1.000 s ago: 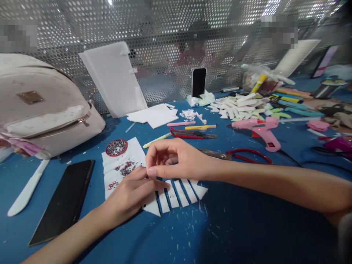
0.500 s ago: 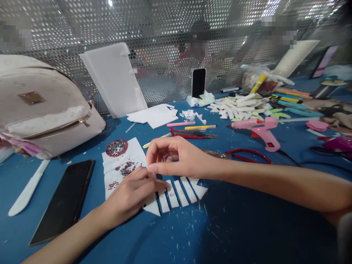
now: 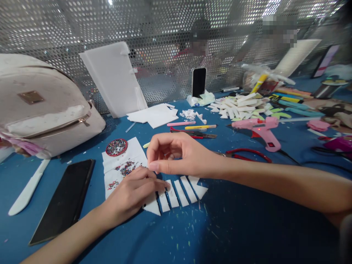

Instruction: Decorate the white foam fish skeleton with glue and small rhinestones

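Note:
My left hand lies low on the table, fingers stretched over the left end of a row of white strips that look like foam board. The row has pointed pieces at its two ends, with narrow gaps between the strips. Just above, my right hand is closed, thumb against the fingertips; whatever the pinch may hold is too small to see. Beyond my left hand, a sheet of white paper carries scattered small coloured beads and a round red-rimmed dish full of them.
A pink glue gun, red-handled pliers and a cutter knife lie beyond my right arm. White offcuts are heaped behind. At left are a dark phone, a white knife and a pale backpack.
My right hand has lifted very slightly, its fingers still pinched. My left hand and the white strips stay in place.

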`<state>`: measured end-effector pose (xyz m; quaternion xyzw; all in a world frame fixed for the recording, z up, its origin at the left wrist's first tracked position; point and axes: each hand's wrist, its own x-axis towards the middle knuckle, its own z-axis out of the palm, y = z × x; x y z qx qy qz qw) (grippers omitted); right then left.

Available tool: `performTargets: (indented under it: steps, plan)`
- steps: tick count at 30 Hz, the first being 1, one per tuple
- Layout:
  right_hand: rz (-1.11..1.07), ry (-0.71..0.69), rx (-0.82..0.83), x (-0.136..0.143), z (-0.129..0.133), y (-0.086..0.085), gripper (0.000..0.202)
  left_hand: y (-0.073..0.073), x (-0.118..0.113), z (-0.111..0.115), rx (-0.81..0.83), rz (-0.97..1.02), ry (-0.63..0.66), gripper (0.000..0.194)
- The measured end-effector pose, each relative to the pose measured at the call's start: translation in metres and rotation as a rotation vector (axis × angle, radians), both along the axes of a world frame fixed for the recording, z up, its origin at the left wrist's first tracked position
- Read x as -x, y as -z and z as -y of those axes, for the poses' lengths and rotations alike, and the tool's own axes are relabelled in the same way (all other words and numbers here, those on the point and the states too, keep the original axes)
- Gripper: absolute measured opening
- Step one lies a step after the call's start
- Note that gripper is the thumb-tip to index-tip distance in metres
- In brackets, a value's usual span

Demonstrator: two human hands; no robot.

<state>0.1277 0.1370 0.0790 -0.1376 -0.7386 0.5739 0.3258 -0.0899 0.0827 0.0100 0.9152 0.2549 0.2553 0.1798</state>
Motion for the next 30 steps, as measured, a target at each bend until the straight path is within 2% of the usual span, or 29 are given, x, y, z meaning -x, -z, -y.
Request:
performTargets:
  steps: [21,30]
  plan:
    - [0.029,-0.011,0.004,0.0008,-0.0045,0.0062,0.01,-0.0002,0.0007,0.0002,0.017,-0.005,-0.018,0.033]
    - [0.033,-0.007,-0.009,0.0012,-0.0051,0.0079,0.009,0.0004,-0.0006,-0.0023,0.062,0.014,0.041,0.031]
